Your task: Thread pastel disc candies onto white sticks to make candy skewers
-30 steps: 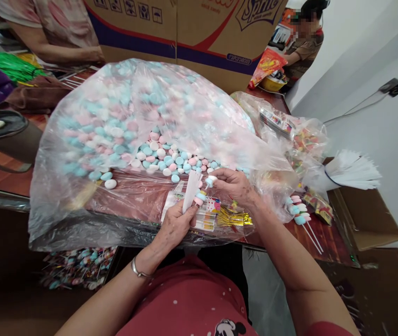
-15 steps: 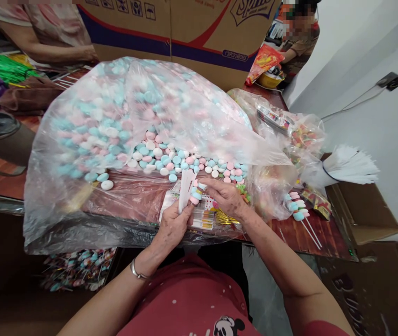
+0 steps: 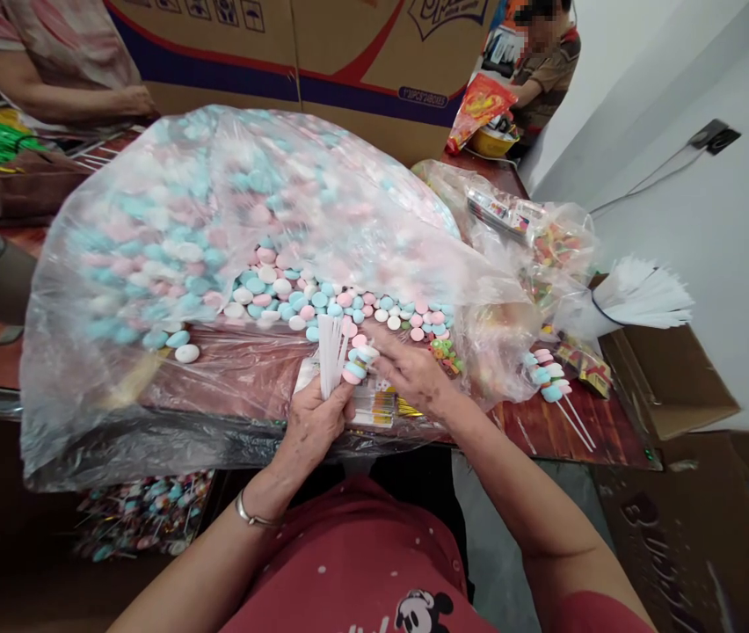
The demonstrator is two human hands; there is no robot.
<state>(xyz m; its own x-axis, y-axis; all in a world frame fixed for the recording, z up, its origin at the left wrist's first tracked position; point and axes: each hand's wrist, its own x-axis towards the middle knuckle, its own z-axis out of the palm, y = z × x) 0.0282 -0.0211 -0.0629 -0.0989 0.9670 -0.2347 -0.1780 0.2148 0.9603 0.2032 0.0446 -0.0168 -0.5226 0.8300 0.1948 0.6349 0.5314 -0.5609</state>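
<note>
My left hand is closed around a bundle of white sticks. The same hand also grips a skewer of pastel marshmallows in blue, white and pink, with a yellowish piece between them. At the upper part of this skewer, the fingers of my right hand are bent against a white marshmallow; its stick is mostly hidden. Just beyond both hands, loose marshmallows spill from a big clear plastic bag. Small green and red gummies lie past my right hand.
Finished-looking marshmallow skewers lie on the table's right side. More white sticks stand in a holder by an open carton. Gold twist ties lie under my right wrist. A large carton stands behind; two people work beyond.
The view has shifted, so the table appears farther left. My left hand still grips the sticks and skewer. My right fingers have stayed at the skewer's upper part, with slightly changed posture.
</note>
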